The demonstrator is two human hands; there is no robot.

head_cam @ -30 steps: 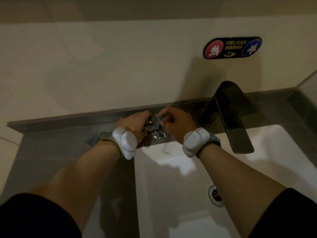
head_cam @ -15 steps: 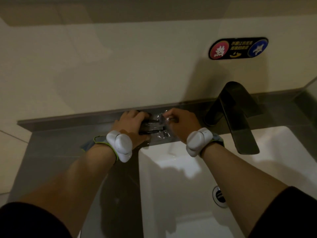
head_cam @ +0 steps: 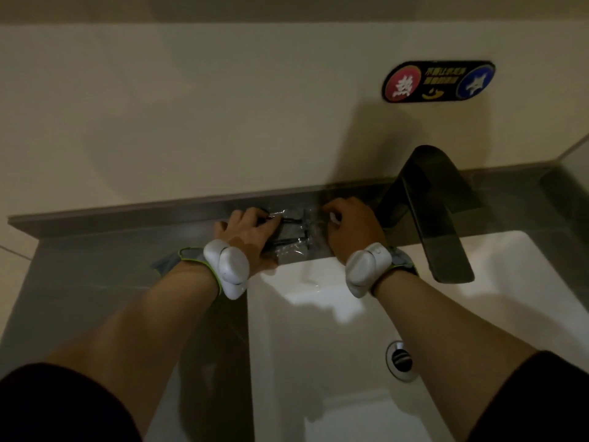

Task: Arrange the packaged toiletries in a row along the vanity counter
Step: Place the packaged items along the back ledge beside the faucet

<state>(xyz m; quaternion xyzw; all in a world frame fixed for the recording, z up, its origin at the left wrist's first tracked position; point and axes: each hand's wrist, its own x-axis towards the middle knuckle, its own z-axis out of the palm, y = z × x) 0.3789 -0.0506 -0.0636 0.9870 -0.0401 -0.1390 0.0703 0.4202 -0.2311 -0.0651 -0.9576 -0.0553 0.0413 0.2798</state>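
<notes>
The clear packets with dark items inside lie flat on the grey counter, in the strip between the sink rim and the backsplash, likely so they line up along it. The left hand presses their left end; the right hand, fingers curled, pinches the right edge beside the faucet.

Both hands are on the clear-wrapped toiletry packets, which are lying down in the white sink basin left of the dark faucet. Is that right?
Not quite. In the head view the clear-wrapped toiletry packets lie on the grey vanity counter behind the white sink basin, against the back ledge, not in the basin. The rest holds: the left hand and right hand are both on them, left of the dark faucet.
</notes>
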